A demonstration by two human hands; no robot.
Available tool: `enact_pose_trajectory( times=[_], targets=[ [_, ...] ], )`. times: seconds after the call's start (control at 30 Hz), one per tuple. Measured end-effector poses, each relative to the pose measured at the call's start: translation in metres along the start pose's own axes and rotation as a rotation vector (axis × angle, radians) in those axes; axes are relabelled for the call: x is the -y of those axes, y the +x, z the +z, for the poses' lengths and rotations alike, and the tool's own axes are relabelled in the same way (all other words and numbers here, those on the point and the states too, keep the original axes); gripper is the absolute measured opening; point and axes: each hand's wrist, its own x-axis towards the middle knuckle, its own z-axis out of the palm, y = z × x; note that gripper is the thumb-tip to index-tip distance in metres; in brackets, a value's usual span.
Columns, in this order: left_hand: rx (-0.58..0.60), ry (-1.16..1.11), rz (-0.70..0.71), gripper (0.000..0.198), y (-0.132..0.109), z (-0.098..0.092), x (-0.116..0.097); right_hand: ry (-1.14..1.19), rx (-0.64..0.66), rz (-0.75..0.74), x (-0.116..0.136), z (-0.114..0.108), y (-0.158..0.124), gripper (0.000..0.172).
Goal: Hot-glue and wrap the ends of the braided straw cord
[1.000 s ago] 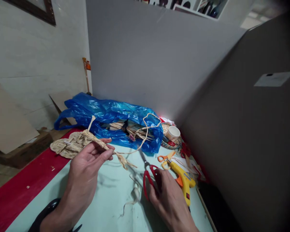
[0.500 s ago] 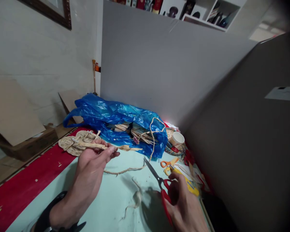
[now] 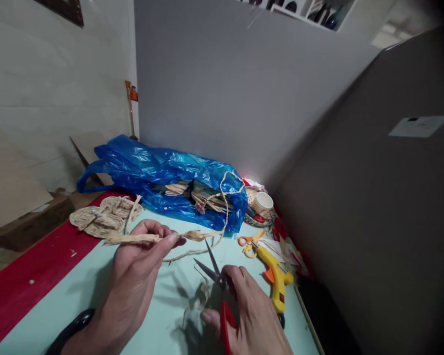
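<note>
1. The left hand (image 3: 140, 266) pinches a twisted strip of dried husk (image 3: 133, 239) between thumb and closed fingers (image 3: 168, 240), holding it level above the pale green bench (image 3: 77, 296)
2. The right hand (image 3: 244, 315) grips red-handled scissors (image 3: 216, 276), fingers closed round the handles, blades parted and pointing up toward the husk's frayed end
3. A thin cord (image 3: 225, 207) loops from the husk up to a blue plastic bag (image 3: 151, 170) lying at the back of the bench
4. A coiled woven piece (image 3: 96, 219) sits left of the bag
5. A yellow glue gun (image 3: 276, 278), orange scissors (image 3: 248, 239) and a white cup (image 3: 262, 202) lie to the right
</note>
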Motion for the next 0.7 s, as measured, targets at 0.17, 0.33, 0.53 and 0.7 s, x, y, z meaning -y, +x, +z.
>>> enact_pose_trajectory(
  times=[0.17,0.33,0.53,0.7],
  targets=[
    [0.097,0.109,0.000,0.028,-0.013,-0.001,0.010,0.121,0.039,0.022,0.005,-0.001,0.000,0.033],
    [0.244,0.241,0.029,0.018,-0.020,-0.007,0.020,0.184,0.002,-0.016,0.004,-0.002,-0.002,0.025],
    [0.273,0.280,0.015,0.017,-0.018,-0.007,0.022,0.253,-0.039,-0.114,-0.001,-0.002,-0.006,0.016],
    [0.272,0.266,-0.038,0.020,-0.017,-0.008,0.024,0.163,0.011,-0.209,-0.003,-0.008,-0.006,0.009]
  ],
)
